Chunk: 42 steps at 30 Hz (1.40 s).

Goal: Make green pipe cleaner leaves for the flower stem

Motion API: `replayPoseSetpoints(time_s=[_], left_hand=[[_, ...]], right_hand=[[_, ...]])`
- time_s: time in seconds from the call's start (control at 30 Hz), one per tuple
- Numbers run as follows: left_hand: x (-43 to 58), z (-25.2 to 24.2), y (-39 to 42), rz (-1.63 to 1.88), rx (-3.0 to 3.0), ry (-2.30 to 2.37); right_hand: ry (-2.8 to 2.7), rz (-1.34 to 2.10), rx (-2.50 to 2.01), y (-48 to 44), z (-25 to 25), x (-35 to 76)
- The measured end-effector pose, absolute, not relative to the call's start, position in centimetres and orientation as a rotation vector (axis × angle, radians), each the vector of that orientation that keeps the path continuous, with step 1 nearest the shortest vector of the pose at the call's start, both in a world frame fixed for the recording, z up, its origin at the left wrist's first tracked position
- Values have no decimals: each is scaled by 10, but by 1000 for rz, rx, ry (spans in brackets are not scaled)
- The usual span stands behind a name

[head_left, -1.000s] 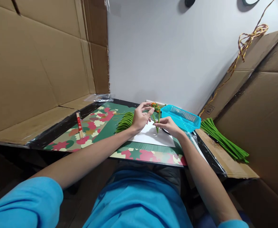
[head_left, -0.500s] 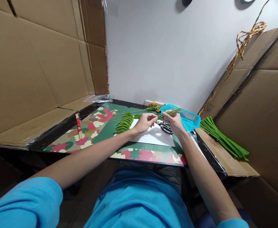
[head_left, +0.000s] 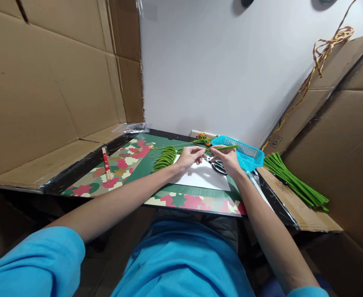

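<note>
Some green stem (head_left: 231, 147) runs crosswise, pinched in the right hand (head_left: 227, 159); the left hand (head_left: 188, 158) is at its left end, hold unclear.

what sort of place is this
Probably a small makeshift craft corner: the right hand holds a green stem or two, scissors lie close by, and tall cardboard panels stand on both sides.

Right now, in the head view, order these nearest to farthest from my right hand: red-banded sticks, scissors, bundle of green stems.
1. Scissors: just beside your right hand.
2. Bundle of green stems: off to the right.
3. Red-banded sticks: far over on the left.
</note>
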<state>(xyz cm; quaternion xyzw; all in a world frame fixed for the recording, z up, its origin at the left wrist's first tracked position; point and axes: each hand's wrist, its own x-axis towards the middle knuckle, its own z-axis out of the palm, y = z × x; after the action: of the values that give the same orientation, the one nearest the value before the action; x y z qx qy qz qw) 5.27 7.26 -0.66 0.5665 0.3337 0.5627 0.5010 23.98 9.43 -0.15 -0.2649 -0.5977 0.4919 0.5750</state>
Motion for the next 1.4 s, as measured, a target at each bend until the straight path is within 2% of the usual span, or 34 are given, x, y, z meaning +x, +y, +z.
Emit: replayPoseSetpoints(time_s=[0.37, 1.4], left_hand=[[49, -5, 66, 1614, 1785, 876], [51, -1, 59, 1735, 1775, 861]], right_hand=[[-1280, 1320, -611, 96, 0, 242], [-1275, 1411, -581, 92, 3, 243]])
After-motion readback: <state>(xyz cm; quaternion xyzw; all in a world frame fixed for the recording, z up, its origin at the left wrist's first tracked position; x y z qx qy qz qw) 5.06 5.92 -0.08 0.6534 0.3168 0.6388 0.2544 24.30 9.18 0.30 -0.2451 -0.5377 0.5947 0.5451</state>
